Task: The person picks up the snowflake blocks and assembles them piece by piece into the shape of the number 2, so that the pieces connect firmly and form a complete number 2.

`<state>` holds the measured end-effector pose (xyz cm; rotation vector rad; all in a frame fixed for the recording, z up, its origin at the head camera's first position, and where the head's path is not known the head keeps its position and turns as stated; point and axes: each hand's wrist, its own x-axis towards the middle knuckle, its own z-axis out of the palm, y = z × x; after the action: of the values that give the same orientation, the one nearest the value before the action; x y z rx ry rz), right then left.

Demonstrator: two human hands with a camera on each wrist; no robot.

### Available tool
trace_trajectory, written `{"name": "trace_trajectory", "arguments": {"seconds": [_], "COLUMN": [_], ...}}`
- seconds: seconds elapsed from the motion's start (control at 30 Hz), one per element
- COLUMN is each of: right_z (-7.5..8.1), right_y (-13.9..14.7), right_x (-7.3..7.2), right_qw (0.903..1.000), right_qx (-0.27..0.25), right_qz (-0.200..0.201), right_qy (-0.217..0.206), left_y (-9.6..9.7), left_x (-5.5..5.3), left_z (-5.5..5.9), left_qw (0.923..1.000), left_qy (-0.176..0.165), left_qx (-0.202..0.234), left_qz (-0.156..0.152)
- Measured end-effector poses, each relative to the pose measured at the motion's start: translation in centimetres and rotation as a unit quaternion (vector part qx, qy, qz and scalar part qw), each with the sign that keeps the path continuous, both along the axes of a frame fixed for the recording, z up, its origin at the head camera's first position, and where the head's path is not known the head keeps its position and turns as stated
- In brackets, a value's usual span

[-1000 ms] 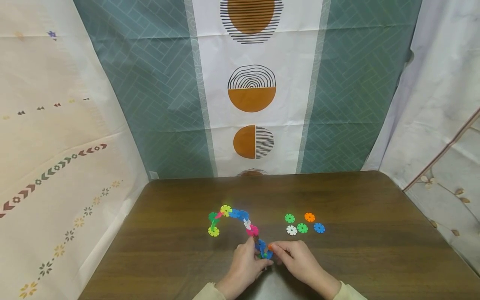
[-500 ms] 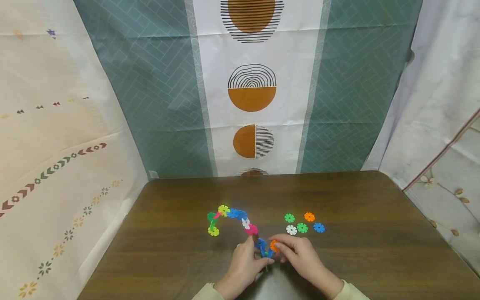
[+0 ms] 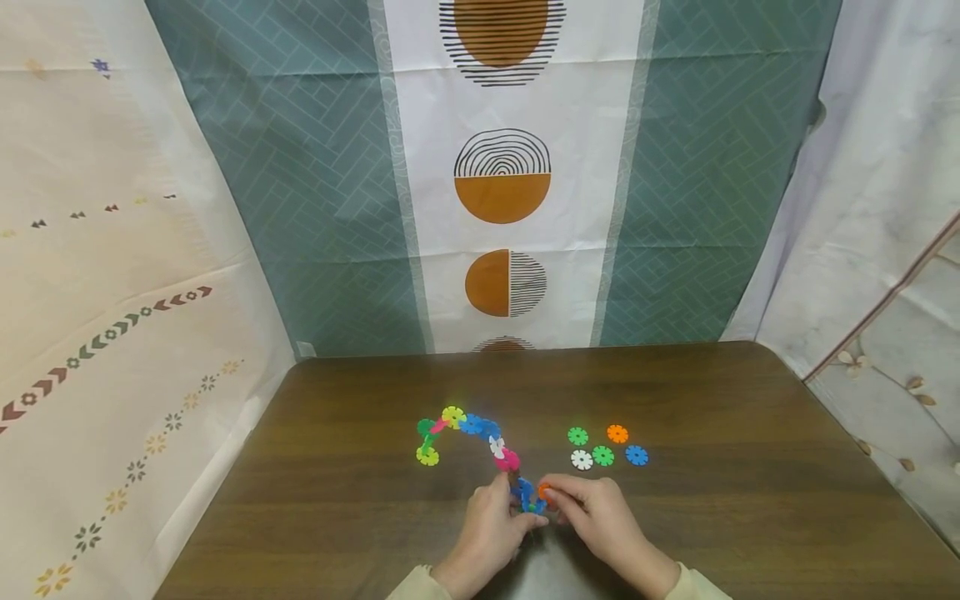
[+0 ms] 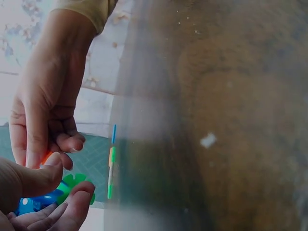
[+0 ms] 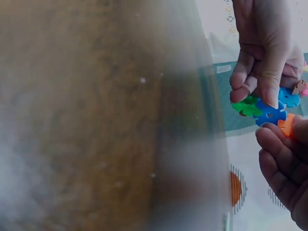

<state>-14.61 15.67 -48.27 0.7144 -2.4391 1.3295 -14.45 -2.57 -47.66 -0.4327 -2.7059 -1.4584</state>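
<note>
A chain of notched plastic snowflake discs curves over the table; its pink disc lies just beyond my left hand. The left thumb and fingers pinch the near end of the chain. In the right wrist view that end shows a blue disc under the thumb and a green disc beside it. My right hand pinches an orange disc between thumb and fingers, at the blue disc's edge. Whether their slots interlock I cannot tell. In the left wrist view fingers hide most of the orange disc.
Right of the chain lie several loose discs: an orange one, a blue one, a white one and two green ones. The chain's far end finishes in a yellow disc. Patterned cloth hangs behind the brown table.
The orange disc swung face-on and slightly right half a second ago; now it is turned more edge-on against the blue disc. The chain has shifted slightly, and the left hand keeps its grip.
</note>
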Motion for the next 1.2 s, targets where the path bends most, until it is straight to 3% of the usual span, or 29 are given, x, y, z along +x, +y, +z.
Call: {"name": "trace_trajectory", "arguments": {"seconds": [0.2, 0.53, 0.7, 0.9, 1.0, 1.07, 1.2], "right_z": [0.3, 0.9, 0.8, 0.5, 0.8, 1.2, 1.8], "right_y": [-0.1, 0.3, 0.1, 0.0, 0.4, 1.1, 2.9], "right_x": [-0.3, -1.0, -0.8, -0.4, -0.8, -1.4, -3.1], "right_qw": [0.9992, 0.9961, 0.9958, 0.9945, 0.9949, 0.9938, 0.9787], "right_qx": [0.038, 0.054, 0.048, 0.040, 0.046, 0.058, 0.127], "right_qz": [0.000, 0.056, 0.044, 0.034, 0.005, -0.039, -0.146], "right_qy": [-0.009, -0.042, -0.065, -0.090, -0.090, -0.086, -0.070], "left_y": [-0.1, 0.0, 0.0, -0.3, -0.4, -0.4, -0.5], "left_x": [0.1, 0.0, 0.0, 0.0, -0.1, -0.2, -0.2], "left_z": [-0.1, -0.3, -0.3, -0.1, 0.0, 0.2, 0.3], "left_qw": [1.0000, 1.0000, 1.0000, 0.9995, 0.9988, 0.9984, 0.9981], "left_qy": [0.001, 0.000, 0.004, -0.030, -0.040, -0.044, -0.053], "left_qx": [-0.006, -0.009, -0.008, 0.011, 0.025, 0.032, 0.032], "left_qz": [0.004, 0.001, 0.002, -0.008, -0.012, -0.013, -0.006]}}
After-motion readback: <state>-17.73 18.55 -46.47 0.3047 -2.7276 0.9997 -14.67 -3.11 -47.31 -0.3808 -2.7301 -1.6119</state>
